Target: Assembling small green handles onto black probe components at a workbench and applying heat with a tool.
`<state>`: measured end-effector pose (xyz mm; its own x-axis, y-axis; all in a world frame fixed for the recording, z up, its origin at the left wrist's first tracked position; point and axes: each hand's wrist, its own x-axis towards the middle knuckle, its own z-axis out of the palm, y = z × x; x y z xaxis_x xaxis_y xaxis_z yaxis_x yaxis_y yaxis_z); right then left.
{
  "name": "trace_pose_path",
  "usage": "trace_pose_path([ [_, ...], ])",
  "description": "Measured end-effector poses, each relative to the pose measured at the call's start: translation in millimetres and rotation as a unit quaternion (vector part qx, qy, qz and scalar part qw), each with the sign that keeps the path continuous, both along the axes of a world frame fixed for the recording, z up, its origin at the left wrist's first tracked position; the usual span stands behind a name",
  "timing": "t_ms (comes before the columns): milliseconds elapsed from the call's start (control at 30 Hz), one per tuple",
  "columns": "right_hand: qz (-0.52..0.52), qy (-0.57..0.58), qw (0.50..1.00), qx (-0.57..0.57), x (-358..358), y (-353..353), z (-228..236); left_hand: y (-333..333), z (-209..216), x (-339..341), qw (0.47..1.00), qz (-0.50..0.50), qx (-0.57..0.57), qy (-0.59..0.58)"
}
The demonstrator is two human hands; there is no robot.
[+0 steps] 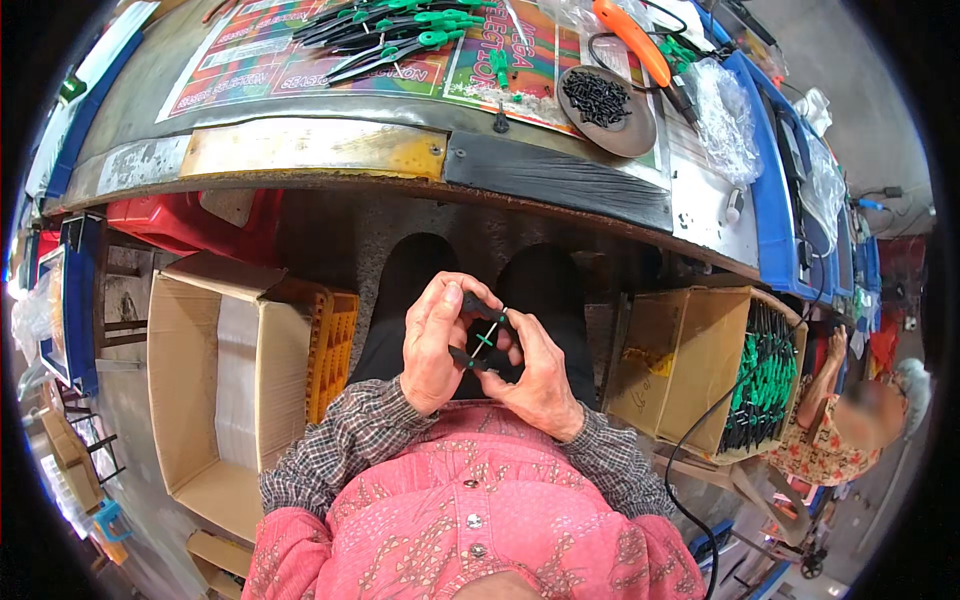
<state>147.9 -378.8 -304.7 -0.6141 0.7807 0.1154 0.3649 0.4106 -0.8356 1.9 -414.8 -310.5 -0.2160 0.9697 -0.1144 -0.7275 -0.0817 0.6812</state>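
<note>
Over your lap, both your left hand and right hand are pinched shut on the small black-and-green tool, its long axis running from seven to one o'clock, equally near both hands.

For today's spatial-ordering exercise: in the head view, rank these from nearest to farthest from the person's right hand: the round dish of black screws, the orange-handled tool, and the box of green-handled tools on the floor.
1. Box of green-handled tools, on the floor right of the right hand.
2. Round dish of black screws, up on the bench.
3. Orange-handled tool, beyond the dish at the bench's far edge.
</note>
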Motion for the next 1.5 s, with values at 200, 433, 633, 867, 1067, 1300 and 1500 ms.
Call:
trace_pose_path([
  [200,0.024,0.003,0.999,-0.038,-2,-3,2,3,6,0,0.998,0.041,-0.036,0.033],
  [433,0.035,-0.033,0.993,-0.108,-4,-5,7,7,-18,-12,0.997,0.016,0.033,0.075],
  [633,-0.026,-0.028,0.991,-0.129,-4,-4,15,-6,-3,-18,0.992,0.024,-0.017,0.126],
  [867,-0.034,0.014,0.988,-0.147,-6,-11,18,-27,8,-17,0.988,0.035,-0.041,0.148],
  [1067,-0.031,0.005,0.991,-0.130,-11,-8,32,-31,19,-10,0.982,0.043,-0.033,0.181],
  [1300,-0.003,0.082,0.971,-0.225,-7,1,35,-25,24,-17,0.976,0.044,-0.033,0.212],
  [1500,-0.005,0.085,0.962,-0.259,-3,3,33,-23,26,-22,0.974,0.005,-0.042,0.222],
])
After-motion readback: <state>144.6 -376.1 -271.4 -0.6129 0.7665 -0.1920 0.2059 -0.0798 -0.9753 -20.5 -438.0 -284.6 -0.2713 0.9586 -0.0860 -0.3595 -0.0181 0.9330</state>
